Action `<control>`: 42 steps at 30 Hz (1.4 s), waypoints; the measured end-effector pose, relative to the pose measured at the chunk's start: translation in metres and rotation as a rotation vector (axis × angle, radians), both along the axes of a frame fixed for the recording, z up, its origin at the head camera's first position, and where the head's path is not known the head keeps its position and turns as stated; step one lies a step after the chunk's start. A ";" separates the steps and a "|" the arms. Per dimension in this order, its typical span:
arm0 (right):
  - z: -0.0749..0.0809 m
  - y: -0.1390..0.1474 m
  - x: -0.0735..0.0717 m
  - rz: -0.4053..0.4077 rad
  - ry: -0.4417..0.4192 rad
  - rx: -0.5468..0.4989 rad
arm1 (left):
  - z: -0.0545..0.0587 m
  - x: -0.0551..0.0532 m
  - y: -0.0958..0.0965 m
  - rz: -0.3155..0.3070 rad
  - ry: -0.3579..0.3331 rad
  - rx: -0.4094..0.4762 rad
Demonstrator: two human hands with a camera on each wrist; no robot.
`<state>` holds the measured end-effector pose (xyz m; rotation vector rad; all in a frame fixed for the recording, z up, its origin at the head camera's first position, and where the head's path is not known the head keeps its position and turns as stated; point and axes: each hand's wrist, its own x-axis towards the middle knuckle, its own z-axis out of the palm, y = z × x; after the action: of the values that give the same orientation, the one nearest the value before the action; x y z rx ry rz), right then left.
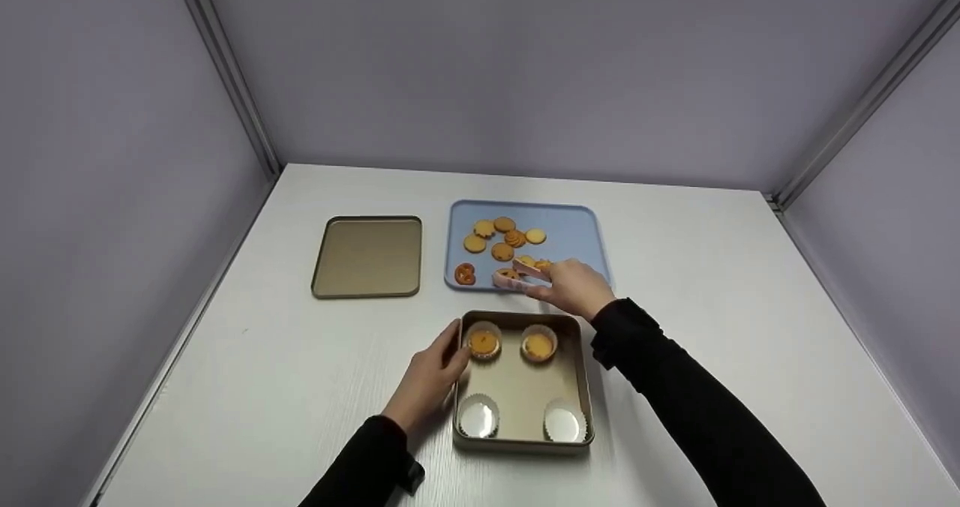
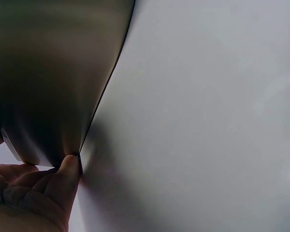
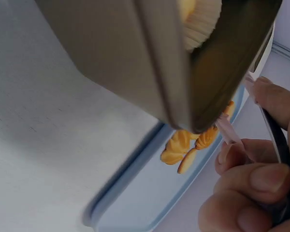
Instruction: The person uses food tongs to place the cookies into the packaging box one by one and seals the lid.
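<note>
My left hand (image 1: 429,379) grips the left wall of a gold metal tin (image 1: 517,387), thumb at the rim; the left wrist view shows its fingers (image 2: 63,186) at the tin's corner. Inside the tin stand several fluted paper cups; the far left cup (image 1: 484,353) and far right cup (image 1: 545,353) each hold a cookie. Beyond the tin, my right hand (image 1: 576,289) holds small tongs with pale pink tips (image 3: 227,129) and a dark handle. Between the tips, low over the blue tray (image 1: 574,226), is a round cookie (image 1: 508,274); whether they pinch it I cannot tell.
Several cookies lie on the blue tray, among them a pretzel (image 1: 465,273) near its front left corner. A shallow gold lid (image 1: 367,258) rests on the white table (image 1: 255,372) left of the tray. Grey walls (image 1: 495,64) stand behind and at both sides.
</note>
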<state>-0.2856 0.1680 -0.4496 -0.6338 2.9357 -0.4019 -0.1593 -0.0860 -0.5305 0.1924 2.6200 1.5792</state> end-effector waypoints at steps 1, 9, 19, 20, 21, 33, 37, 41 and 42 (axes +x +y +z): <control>0.001 -0.001 -0.001 -0.001 -0.002 0.012 | 0.000 0.000 0.000 0.000 -0.001 -0.002; 0.002 -0.001 -0.005 -0.005 0.041 0.063 | 0.000 0.000 0.001 0.005 -0.008 0.001; -0.002 0.003 -0.006 0.027 0.077 0.068 | -0.001 -0.001 0.000 0.010 -0.005 -0.006; -0.002 0.003 -0.007 0.031 0.077 0.070 | -0.001 -0.001 0.000 0.013 -0.008 -0.003; -0.003 0.003 -0.007 0.034 0.078 0.072 | -0.001 -0.001 0.000 0.013 -0.010 -0.001; -0.005 0.007 -0.009 0.051 0.062 0.049 | -0.002 -0.001 0.001 0.009 -0.022 0.016; -0.005 0.006 -0.008 0.045 0.066 0.061 | -0.003 -0.001 0.001 0.009 -0.011 0.015; -0.003 0.003 -0.009 0.023 0.056 0.093 | -0.003 -0.002 0.000 0.010 -0.016 0.016; -0.002 0.002 -0.010 0.019 0.054 0.103 | -0.002 -0.002 0.000 0.011 -0.018 0.017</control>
<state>-0.2951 0.1702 -0.4520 -0.6683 2.9755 -0.2340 -0.1611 -0.0860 -0.5330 0.1648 2.5994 1.5988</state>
